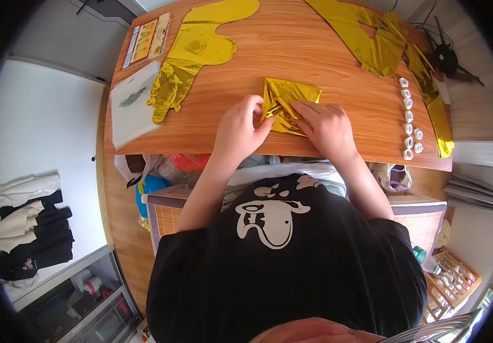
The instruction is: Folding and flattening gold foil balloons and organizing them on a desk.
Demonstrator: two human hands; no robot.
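A folded gold foil balloon (292, 90) lies on the wooden table in front of me, creased into a rough square with a loose flap across its middle. My left hand (239, 127) is closed on its left edge, thumb and fingers pinching the foil. From the other side, my right hand (329, 127) holds the flap and presses its fingers onto the foil. Part of the balloon is hidden under my fingers.
Flat gold foil balloons (200, 40) lie at the far left, with more gold foil (372, 46) at the far right. Clear plastic bags (129, 111) and printed cards (146, 41) sit along the left edge. Several small white rolls (408, 116) line the right side, near a black router (445, 56).
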